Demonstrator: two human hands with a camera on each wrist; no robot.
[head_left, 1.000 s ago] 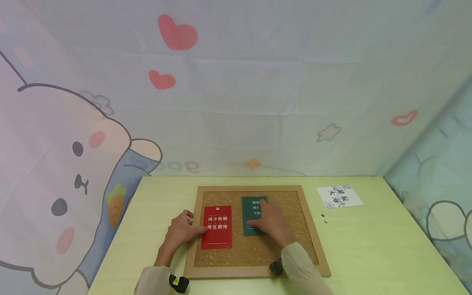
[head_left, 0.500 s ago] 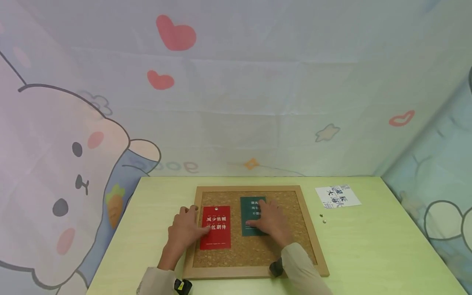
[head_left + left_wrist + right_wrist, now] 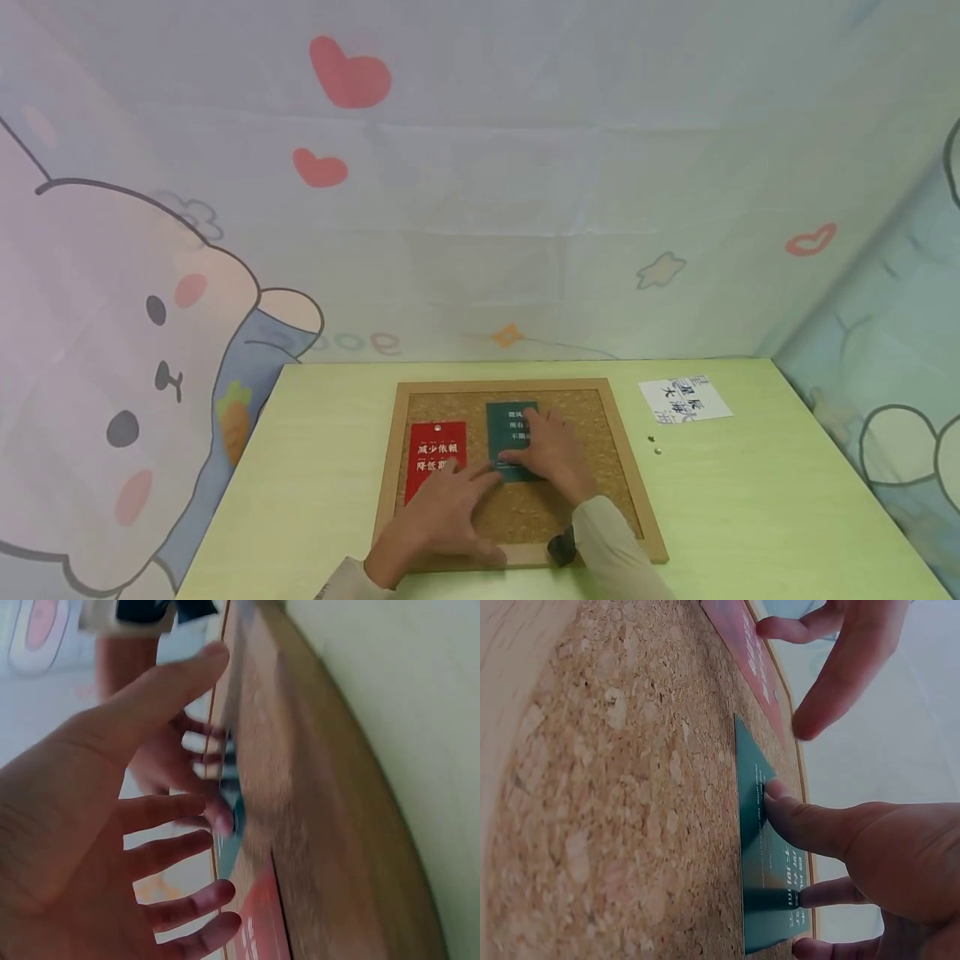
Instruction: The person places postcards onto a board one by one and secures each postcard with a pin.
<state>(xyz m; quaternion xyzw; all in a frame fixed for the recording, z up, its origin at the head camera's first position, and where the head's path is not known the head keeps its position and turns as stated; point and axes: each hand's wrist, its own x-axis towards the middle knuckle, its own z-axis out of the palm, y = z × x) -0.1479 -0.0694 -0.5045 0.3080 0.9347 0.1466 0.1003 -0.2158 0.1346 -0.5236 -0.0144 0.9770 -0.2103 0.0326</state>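
Note:
A cork board with a wooden frame lies on the table. On its left half is a red card with white lettering and a small round pin at its top. A dark green card lies to the right of it. My right hand rests on the green card; in the right wrist view its thumb and a fingertip touch the card's face. My left hand hovers over the front left of the board with spread fingers, holding nothing and covering the red card's lower part.
Right of the board, a white card with dark and purple characters lies near the back of the pale green table. Two small pins lie between it and the board's right edge. A cartoon-printed cloth hangs behind.
My left hand has left the board's left edge and the red card's side, moving right and towards the front of the board. My right hand stays on the green card.

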